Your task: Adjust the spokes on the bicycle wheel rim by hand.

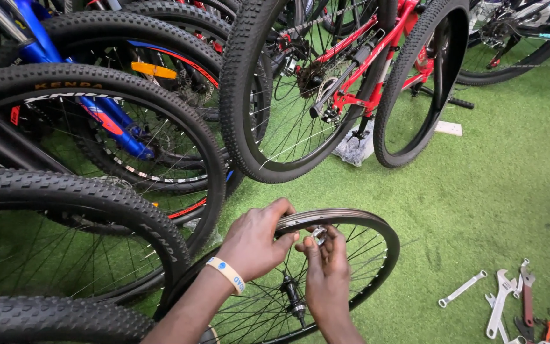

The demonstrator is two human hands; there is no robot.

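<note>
Left hand (254, 243) gripping top of bare wheel rim (351, 216), fingers curled over its edge. Right hand (327, 271) pinching small silver tool (318, 235) against rim, just beside left fingertips. Rim standing upright on green turf (479, 204), hub (293, 298) showing below hands. Wrenches (501, 299) lying well apart at right; parked bicycles (326, 83) crowding behind.
</note>
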